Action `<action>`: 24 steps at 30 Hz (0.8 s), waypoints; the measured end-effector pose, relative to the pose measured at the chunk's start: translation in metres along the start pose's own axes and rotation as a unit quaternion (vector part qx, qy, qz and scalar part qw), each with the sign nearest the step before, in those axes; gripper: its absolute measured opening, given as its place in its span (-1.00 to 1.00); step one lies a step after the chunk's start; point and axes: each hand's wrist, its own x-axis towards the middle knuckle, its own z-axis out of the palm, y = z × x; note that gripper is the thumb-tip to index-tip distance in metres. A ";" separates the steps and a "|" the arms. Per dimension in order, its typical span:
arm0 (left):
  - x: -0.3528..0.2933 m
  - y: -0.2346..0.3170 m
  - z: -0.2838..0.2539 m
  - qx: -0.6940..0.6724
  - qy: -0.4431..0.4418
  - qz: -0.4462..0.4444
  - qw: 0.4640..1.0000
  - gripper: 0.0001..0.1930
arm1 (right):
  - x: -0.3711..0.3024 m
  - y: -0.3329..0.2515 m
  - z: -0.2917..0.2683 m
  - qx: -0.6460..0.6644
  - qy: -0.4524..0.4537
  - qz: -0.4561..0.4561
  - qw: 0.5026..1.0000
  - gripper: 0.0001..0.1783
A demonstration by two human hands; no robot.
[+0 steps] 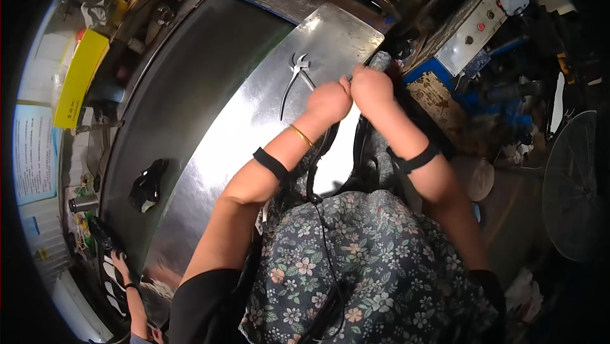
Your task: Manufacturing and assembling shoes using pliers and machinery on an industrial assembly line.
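Note:
A shoe in the making lies bottom up over my lap, its white sole-shaped bottom (335, 167) edged by a black shoe upper (359, 142). At its far end my left hand (330, 101) and my right hand (372, 90) meet, both closed with fingers pinched at the upper's edge. The backs of the hands hide exactly what the fingertips grip. Just beyond my left hand, lasting pliers (295, 77) with a hammer-like head rest on a shiny metal sheet (254, 99), touched by neither hand.
Left of the metal sheet runs a dark conveyor belt (190, 67) with a black shoe (148, 185) on it. At lower left a co-worker's hand (119, 261) touches another black shoe (105, 235). A control panel (476, 29) with buttons stands far right, and a round mesh guard (572, 185) at right.

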 end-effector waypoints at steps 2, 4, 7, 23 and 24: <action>-0.012 0.000 0.004 -0.031 -0.024 -0.009 0.999 -0.41 | -0.008 -0.002 0.000 0.066 0.071 -0.004 0.995 -0.70; -0.030 -0.002 -0.001 -0.205 -0.033 0.011 0.978 -0.47 | -0.014 0.002 -0.003 0.138 0.130 -0.029 0.981 -0.70; -0.090 -0.022 -0.015 -0.497 -0.142 0.012 0.856 -0.34 | -0.018 0.011 -0.011 0.661 -0.053 0.106 0.740 -0.67; -0.156 -0.098 -0.051 -0.012 0.210 -0.170 0.963 0.07 | -0.049 0.299 -0.207 0.128 0.145 0.017 0.981 -0.67; -0.162 -0.106 -0.047 0.043 0.220 -0.105 0.969 0.12 | -0.069 0.349 -0.235 0.054 0.174 0.048 0.982 -0.67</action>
